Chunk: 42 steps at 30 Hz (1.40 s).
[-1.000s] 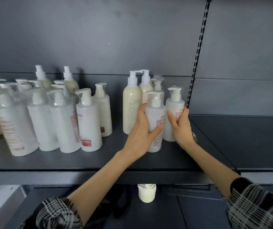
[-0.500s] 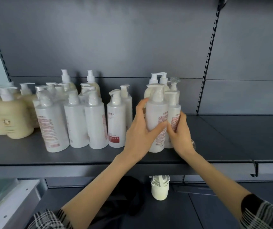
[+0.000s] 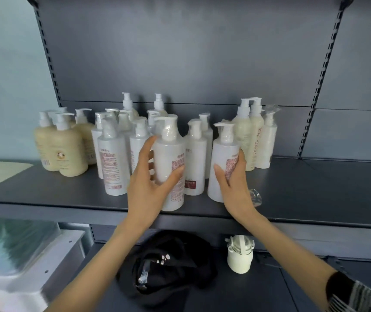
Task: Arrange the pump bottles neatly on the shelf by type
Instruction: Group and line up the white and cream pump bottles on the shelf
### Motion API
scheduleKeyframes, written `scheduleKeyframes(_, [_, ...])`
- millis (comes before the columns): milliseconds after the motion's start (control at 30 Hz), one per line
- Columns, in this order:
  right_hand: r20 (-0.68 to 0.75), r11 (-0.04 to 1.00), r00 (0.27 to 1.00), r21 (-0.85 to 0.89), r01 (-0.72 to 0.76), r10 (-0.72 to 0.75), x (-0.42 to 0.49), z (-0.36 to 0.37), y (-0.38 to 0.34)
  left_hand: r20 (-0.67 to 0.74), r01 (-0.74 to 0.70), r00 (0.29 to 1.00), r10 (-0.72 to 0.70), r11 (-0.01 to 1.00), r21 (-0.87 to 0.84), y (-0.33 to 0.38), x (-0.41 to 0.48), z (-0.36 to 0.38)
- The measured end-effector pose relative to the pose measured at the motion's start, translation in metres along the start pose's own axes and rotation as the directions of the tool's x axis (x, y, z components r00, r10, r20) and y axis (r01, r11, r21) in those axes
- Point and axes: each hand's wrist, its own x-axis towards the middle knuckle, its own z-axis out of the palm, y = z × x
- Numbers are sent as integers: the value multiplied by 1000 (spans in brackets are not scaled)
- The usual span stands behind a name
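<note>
Grey metal shelf (image 3: 292,194): white pump bottles (image 3: 112,158) clustered mid-shelf, cream bottles (image 3: 67,152) toward left edge.
Left hand (image 3: 150,183): wrapped round front pump bottle (image 3: 168,158), at front edge.
Right hand (image 3: 234,183): clasping second pump bottle (image 3: 222,154), just beside.

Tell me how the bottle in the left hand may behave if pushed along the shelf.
The bottle is tall on a narrow base, so a high push may tip it rather than slide it. Its glossy wrap looks slippery, so the left hand could lose grip.
</note>
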Motion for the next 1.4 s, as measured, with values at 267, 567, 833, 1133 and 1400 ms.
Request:
scheduleKeyframes(267, [74, 991, 992, -75, 107, -102, -16, 7, -8, -97, 52, 994, -42, 993, 106, -24, -2, -25])
scheduleKeyframes(567, [102, 964, 972, -145, 225, -211, -26, 0, -10, -73, 75, 996, -60, 972, 224, -36, 8, -20])
scheduleKeyframes(833, [138, 967, 967, -107, 230, -215, -24, -2, -8, -85, 66, 995, -47, 968, 242, -36, 8, -14])
scheduleKeyframes(1133, [173, 958, 957, -134, 255, -231, -6, 22, -7, -91, 77, 994, -55, 964, 256, -33, 6, -13])
scheduleKeyframes(1400, [168, 957, 966, -181, 228, -198, 22, 42, 2, -56, 79, 996, -62, 920, 384, -31, 5, -21])
